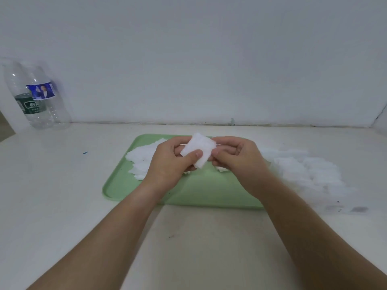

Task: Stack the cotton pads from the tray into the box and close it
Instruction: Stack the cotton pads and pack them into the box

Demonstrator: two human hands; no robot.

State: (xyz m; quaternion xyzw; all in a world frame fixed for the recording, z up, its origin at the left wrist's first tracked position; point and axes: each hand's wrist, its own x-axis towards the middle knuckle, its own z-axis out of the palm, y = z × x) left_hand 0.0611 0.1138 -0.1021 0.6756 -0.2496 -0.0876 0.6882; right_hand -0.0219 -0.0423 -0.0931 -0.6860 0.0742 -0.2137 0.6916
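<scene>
A light green tray (201,191) lies on the white table in front of me. Loose white cotton pads (142,160) are heaped on its left part. My left hand (167,164) holds a small stack of white cotton pads (199,149) above the tray, thumb pressed on its front. My right hand (236,158) pinches the stack's right edge with curled fingers. To the right of the tray sits a clear box (303,172) filled with white pads; its outline is blurred, and I cannot tell whether it has a lid on.
Two clear plastic bottles (39,95) with labels stand at the back left against the white wall. A small blue speck (85,153) lies on the table left of the tray. The table runs on toward me below the tray.
</scene>
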